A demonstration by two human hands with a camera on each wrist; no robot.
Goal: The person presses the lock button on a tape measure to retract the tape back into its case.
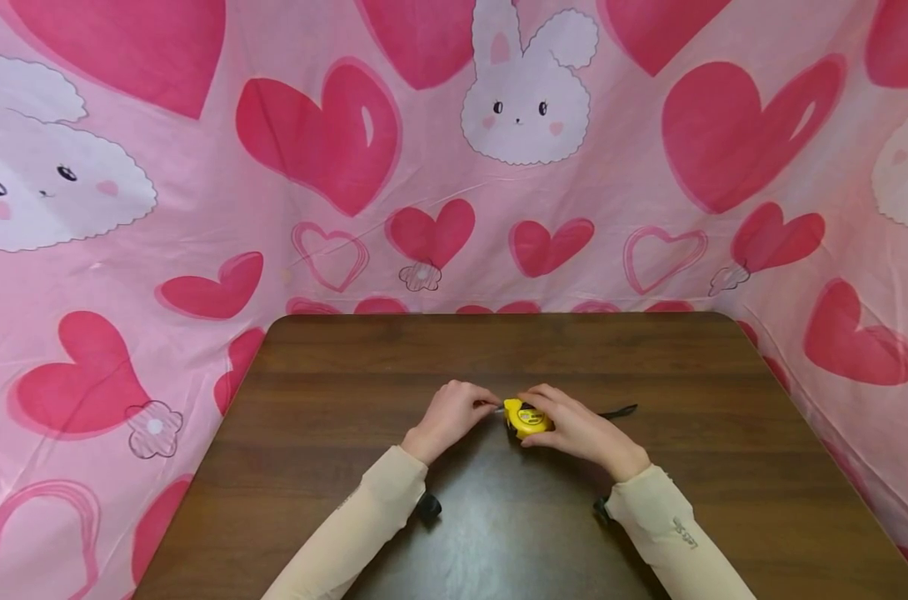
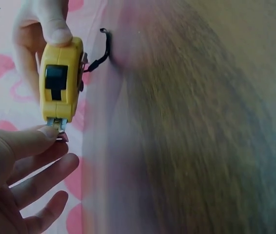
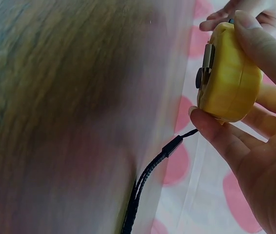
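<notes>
A yellow tape measure point(image 1: 527, 419) is held above the middle of the brown table point(image 1: 334, 500). My right hand point(image 1: 577, 429) grips its case, with the thumb on one side and fingers on the other in the right wrist view. My left hand point(image 1: 454, 415) pinches the metal end of the tape between thumb and forefinger, while its other fingers spread loosely in the left wrist view. Only a short bit of metal blade point(image 2: 57, 124) shows between the case and those fingertips. From the case hangs a black wrist strap point(image 3: 150, 168), trailing to the right in the head view.
A pink cloth point(image 1: 334, 183) printed with hearts and rabbits hangs behind the table and along both sides. Dark wrist cameras point(image 1: 428, 507) are worn under the beige sleeves point(image 1: 371, 517). The table's rounded far edge lies close to the cloth.
</notes>
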